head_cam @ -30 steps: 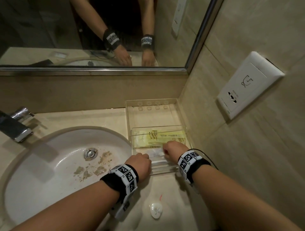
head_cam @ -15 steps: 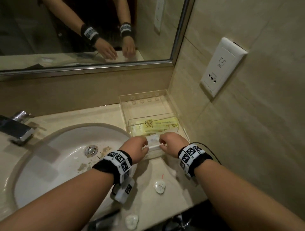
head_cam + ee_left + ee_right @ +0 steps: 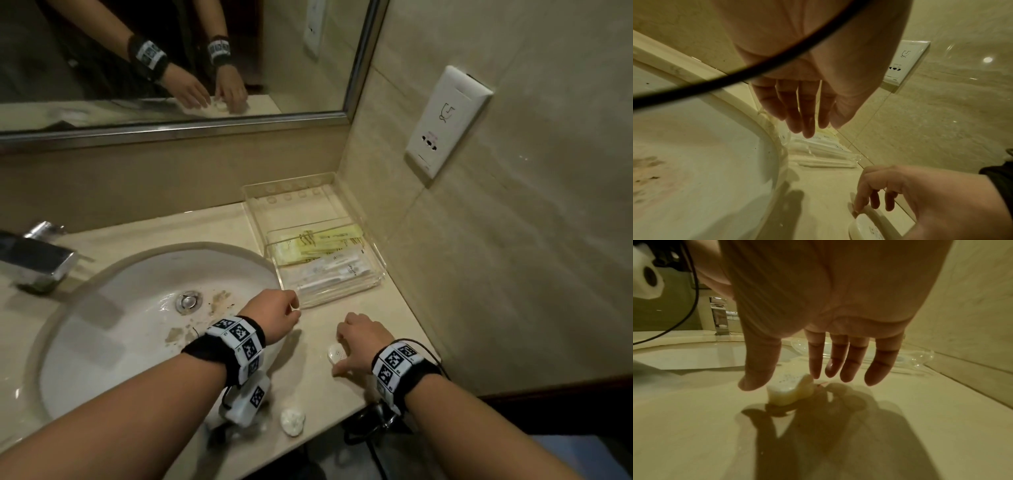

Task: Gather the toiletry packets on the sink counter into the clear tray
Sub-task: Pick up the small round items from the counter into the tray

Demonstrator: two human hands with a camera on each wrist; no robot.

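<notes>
The clear tray (image 3: 373, 274) stands in the counter's back right corner with yellow packets (image 3: 318, 245) and long white packets (image 3: 330, 270) lying in its near half. My left hand (image 3: 279, 313) hovers just in front of the tray's near left corner, fingers (image 3: 803, 116) relaxed and empty. My right hand (image 3: 359, 341) reaches down over a small round white packet (image 3: 335, 354) that lies on the counter. In the right wrist view its thumb and index finger (image 3: 815, 368) bracket that packet (image 3: 789, 391), the index tip touching its edge. A second small white packet (image 3: 293, 422) lies near the counter's front edge.
The stained white sink basin (image 3: 137, 325) fills the left, with a chrome faucet (image 3: 37, 260) behind it. A tiled wall with a white socket plate (image 3: 445, 120) closes the right side. A mirror runs along the back. A black cable (image 3: 735, 78) hangs under my left wrist.
Both hands have drawn back from the tray, leaving the long white packet inside it. My right hand has dropped onto the round white packet on the counter.
</notes>
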